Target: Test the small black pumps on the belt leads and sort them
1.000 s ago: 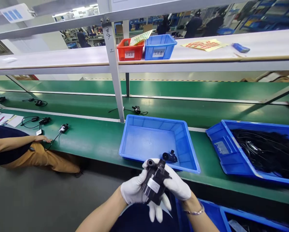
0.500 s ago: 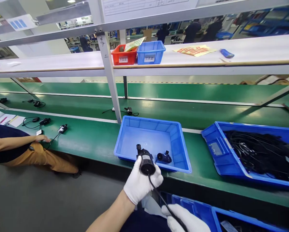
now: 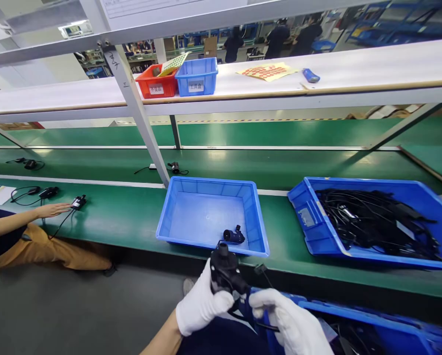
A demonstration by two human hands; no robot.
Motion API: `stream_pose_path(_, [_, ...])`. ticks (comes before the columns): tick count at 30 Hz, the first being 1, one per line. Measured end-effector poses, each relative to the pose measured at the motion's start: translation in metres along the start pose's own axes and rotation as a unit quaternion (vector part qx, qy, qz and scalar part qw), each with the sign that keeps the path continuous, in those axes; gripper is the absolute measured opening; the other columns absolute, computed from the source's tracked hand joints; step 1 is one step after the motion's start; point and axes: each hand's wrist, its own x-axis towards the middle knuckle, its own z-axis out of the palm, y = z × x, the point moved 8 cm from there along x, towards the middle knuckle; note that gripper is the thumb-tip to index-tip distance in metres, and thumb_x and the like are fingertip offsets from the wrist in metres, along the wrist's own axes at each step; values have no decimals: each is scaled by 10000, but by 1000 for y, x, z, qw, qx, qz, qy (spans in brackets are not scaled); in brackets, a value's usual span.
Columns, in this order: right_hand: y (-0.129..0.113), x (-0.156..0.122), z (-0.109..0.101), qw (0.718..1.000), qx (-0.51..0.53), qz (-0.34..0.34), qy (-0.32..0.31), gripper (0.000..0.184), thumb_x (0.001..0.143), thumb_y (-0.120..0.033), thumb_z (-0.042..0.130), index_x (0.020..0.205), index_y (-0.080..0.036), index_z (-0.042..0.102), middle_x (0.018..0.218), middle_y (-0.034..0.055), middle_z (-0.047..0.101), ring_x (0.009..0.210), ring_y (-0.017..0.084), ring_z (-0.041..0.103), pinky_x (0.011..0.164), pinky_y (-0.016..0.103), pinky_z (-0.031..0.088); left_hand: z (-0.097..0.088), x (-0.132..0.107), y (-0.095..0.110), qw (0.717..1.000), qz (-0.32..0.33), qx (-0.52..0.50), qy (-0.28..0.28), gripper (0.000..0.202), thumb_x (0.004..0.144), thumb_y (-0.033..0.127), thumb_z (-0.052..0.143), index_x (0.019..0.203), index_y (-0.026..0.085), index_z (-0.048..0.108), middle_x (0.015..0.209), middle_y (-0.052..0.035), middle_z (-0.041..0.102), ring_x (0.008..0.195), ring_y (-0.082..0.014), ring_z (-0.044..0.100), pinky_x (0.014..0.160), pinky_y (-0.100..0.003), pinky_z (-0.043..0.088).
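My left hand [image 3: 201,308], in a white glove, is closed around a small black pump [image 3: 224,266] just in front of the bench edge. One stubby port points up and another points to the right. My right hand [image 3: 287,318], also gloved, is at the lower right with fingers curled around the pump's black cable [image 3: 267,326]. Part of the cable is hidden behind the hands. Just beyond, a blue bin [image 3: 193,212] stands on the green bench with a second black pump [image 3: 234,235] lying near its front right corner.
Right of it, another blue bin [image 3: 306,231] holds tangled black cables [image 3: 369,217]. More blue bins [image 3: 402,333] sit below the bench. At left, a co-worker's hand [image 3: 54,210] touches a pump [image 3: 79,202]. A shelf post [image 3: 141,118] rises behind; small red [image 3: 156,81] and blue [image 3: 197,76] boxes stand above.
The pump has been turned in my left hand, so its ports now face up and right, and it is lower. My view has shifted right. The co-worker's hand has moved to a pump.
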Motion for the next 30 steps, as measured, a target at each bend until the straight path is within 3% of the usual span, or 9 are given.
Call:
stream_pose_path(4, [-6,8,-1,998,-13,-49,-24,724,1044,-719,168,965,-238,704,775,41,714,586,182,658,566,263,522,-3,0,11,974,77,178,112,566,758,394,879,1172,209,541,1077,-99,680,928,-246,664,888,-406,542])
stream_pose_path(7, [-17,11,-2,995,19,-84,-48,786,1022,-756,130,982,-240,722,854,73,740,693,214,714,622,281,551,-1,-1,14,949,114,263,131,610,747,296,857,1248,207,520,1192,-146,651,1061,-303,666,995,-464,523])
stream_pose_path(11, [-22,12,-3,994,49,-79,-52,784,1022,-755,149,1096,-249,743,998,99,763,862,250,755,753,304,585,-3,-1,11,945,116,279,126,638,766,274,822,1298,195,479,1260,-178,623,1096,-306,673,1007,-464,522])
stream_pose_path(18, [-18,12,-3,994,21,-104,-19,715,1066,-672,160,1084,-251,738,940,73,765,714,210,732,627,267,561,-1,-1,14,942,122,283,131,600,772,258,804,1273,220,476,1250,-158,645,1083,-295,682,999,-459,523])
stream_pose_path(23, [-10,10,0,996,20,-82,-41,766,1059,-687,136,1045,-230,751,816,60,718,594,184,664,623,276,574,-1,-4,20,943,115,282,134,552,765,291,816,1232,199,536,1199,-154,673,1071,-292,682,1001,-457,520])
stream_pose_path(27, [-7,8,5,996,34,-64,-52,774,1044,-718,163,1040,-242,774,932,93,758,764,234,740,688,292,594,-4,-7,22,949,84,270,136,590,736,329,849,1233,179,570,1226,-177,672,1072,-301,676,1015,-461,512])
stream_pose_path(30, [-8,8,8,995,43,-63,-56,768,1038,-727,171,1082,-257,777,962,95,775,800,245,757,697,292,602,-2,-8,25,958,79,239,134,491,727,317,837,1148,177,629,1148,-150,697,1029,-293,670,992,-444,521])
